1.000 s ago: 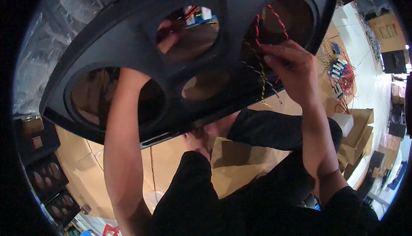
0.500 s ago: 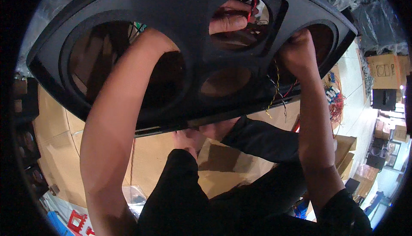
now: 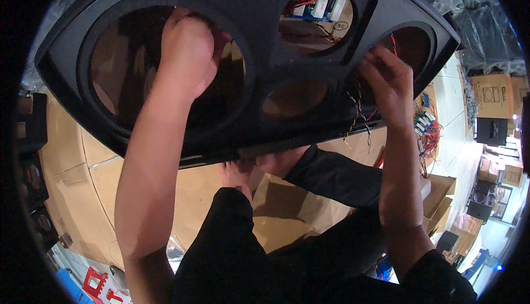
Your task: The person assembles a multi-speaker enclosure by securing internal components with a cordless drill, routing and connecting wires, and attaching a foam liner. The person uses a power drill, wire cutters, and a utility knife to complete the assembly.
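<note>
Black speaker cabinet [image 3: 258,33] spans the upper part of the view, above the far part of the cardboard sheeting [image 3: 149,199] that covers the floor; its lower edge is just beyond the person's bare feet [image 3: 237,174]. Front panel has two large round openings, left and right, with two smaller ones stacked between them. Hands are well apart. Left hand [image 3: 190,50] is inside the large left opening, back of the hand toward the viewer, fingers curled; cannot tell whether it grips anything (the fingertips are hidden). Right hand [image 3: 389,72] is at the near side of the large right opening, fingers bent inward; cannot tell whether they pinch a wire. A red wire [image 3: 394,44] shows just above these fingers; thin yellow-and-black wires [image 3: 354,117] hang from the same opening, past the cabinet's lower edge. Through the upper small opening: white-and-blue blocks [image 3: 320,6] with red and black leads across them. On the floor, near the right edge of the cardboard sheeting, lies a tangle of red wires with white blocks [image 3: 428,130]; nearer the person, an open carton [image 3: 441,193]. A red plastic piece [image 3: 95,283] lies near the lower left corner of the view.
</note>
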Demonstrator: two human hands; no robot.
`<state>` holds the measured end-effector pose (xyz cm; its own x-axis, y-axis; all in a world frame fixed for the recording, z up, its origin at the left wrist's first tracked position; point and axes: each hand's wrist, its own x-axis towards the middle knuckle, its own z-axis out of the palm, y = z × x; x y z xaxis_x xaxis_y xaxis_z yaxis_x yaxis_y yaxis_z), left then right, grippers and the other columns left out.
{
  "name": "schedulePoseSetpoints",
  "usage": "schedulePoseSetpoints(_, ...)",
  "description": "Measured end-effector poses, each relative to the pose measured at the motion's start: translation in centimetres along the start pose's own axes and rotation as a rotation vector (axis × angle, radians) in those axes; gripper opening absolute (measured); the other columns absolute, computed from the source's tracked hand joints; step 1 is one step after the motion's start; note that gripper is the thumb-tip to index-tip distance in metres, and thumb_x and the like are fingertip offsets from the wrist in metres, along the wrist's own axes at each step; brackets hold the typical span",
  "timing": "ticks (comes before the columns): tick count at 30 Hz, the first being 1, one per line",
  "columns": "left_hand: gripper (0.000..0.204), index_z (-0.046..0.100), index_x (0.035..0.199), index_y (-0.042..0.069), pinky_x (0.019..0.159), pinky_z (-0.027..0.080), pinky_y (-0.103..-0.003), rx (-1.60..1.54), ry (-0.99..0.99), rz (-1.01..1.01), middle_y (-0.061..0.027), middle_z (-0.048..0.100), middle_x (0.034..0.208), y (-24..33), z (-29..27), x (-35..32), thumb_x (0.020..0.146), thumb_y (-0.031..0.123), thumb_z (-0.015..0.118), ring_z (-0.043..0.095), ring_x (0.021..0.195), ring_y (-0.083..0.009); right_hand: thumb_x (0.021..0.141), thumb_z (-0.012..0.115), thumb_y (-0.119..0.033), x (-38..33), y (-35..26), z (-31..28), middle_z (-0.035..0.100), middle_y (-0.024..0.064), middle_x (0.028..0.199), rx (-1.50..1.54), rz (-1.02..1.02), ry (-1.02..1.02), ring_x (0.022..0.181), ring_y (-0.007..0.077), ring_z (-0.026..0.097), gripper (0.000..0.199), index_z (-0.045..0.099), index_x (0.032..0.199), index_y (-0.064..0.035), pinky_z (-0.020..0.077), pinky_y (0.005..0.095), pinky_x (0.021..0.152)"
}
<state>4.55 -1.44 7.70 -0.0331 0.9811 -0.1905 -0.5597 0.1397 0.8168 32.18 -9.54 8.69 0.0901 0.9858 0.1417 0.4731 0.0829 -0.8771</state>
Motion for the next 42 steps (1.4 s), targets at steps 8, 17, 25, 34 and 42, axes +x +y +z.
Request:
schedulePoseSetpoints(8,0.013,0.062,0.101,0.004,0.062,0.043,-0.032,0.018,-0.161,0.076,-0.0068,0.065,0.094,2.7,-1.7,0.3,0.092,0.008,0.052,0.055,0.074,-0.0164,0.092,0.062,-0.004,-7.5,0.8,0.5,0.067,0.0067,0.102,0.177,0.128,0.150,0.090,0.0110,0.061,0.028,0.062,0.118,0.0044,0.0489,0.0250,0.082)
schedulePoseSetpoints(17,0.022,0.064,0.104,0.001,0.037,0.027,-0.020,0.669,-0.101,0.021,-0.0016,0.059,0.072,7.2,-2.6,-3.7,0.093,0.019,0.063,0.039,0.045,-0.0046,0.091,0.062,-0.003,-10.2,1.2,1.7,0.067,0.0056,0.096,0.222,0.118,0.218,0.086,0.0101,0.061,0.022,0.065,0.112,0.0040,0.0470,0.0226,0.077)
schedulePoseSetpoints(25,0.020,0.059,0.107,-0.001,0.053,0.055,-0.027,0.558,-0.368,-0.334,-0.0072,0.063,0.078,4.0,-4.3,-9.2,0.096,0.017,0.061,0.064,0.059,-0.0139,0.082,0.065,0.002,-10.0,0.8,2.3,0.067,0.0105,0.084,-0.043,-0.055,0.214,0.075,0.0158,0.062,0.021,0.070,0.102,0.0020,0.0454,0.0252,0.069)
schedulePoseSetpoints(34,0.016,0.062,0.100,-0.003,0.069,0.058,-0.029,0.586,-0.449,-0.306,-0.0145,0.070,0.093,-1.1,-5.4,-10.2,0.097,0.012,0.060,0.070,0.079,-0.0175,0.074,0.070,0.001,-15.3,1.2,0.6,0.063,0.0109,0.076,-0.221,-0.212,0.018,0.061,0.0256,0.061,0.024,0.071,0.098,-0.0027,0.0490,0.0341,0.055)
schedulePoseSetpoints(42,0.021,0.064,0.104,-0.004,0.058,0.048,-0.024,1.051,-0.396,-0.153,-0.0116,0.069,0.088,4.1,-5.9,-11.1,0.095,0.015,0.061,0.064,0.066,-0.0130,0.076,0.068,-0.010,-18.5,3.7,1.0,0.066,0.0118,0.081,-0.286,-0.015,-0.405,0.072,0.0287,0.066,0.022,0.072,0.098,-0.0076,0.0540,0.0374,0.062)
